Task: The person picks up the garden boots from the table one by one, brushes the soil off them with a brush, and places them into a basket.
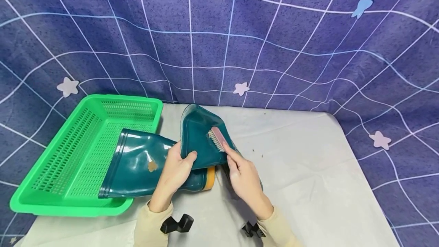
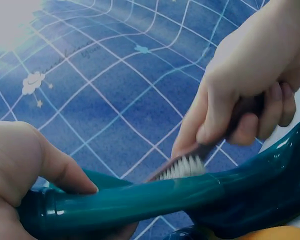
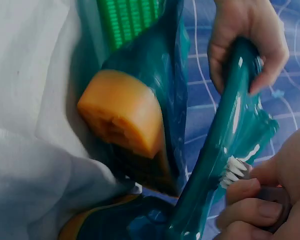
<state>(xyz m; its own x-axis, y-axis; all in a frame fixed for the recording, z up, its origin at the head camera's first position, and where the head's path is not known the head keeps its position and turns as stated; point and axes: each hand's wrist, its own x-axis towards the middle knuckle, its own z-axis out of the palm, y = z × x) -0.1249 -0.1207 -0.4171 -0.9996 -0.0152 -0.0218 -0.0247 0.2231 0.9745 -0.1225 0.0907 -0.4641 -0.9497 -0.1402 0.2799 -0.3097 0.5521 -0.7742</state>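
My left hand (image 1: pixel 179 165) grips the top edge of a dark green rubber boot (image 1: pixel 200 129), thumb lying over its shaft. In my right hand (image 1: pixel 243 176) is a pink scrub brush (image 1: pixel 217 134) with white bristles (image 2: pixel 182 167), the index finger stretched along its back. The bristles meet the shaft of the held boot. A second green rubber boot (image 1: pixel 137 163) lies on its side just left of my hands, with a brown smudge (image 1: pixel 152 166) on its shaft and an orange sole (image 3: pixel 122 112).
A green plastic basket (image 1: pixel 31 186) stands at the left, and the second boot's shaft lies over its rim. White cloth (image 1: pixel 308 186) covers the table, with a few dark specks on it. Behind hangs a blue curtain (image 1: pixel 212 48) with white lines and stars.
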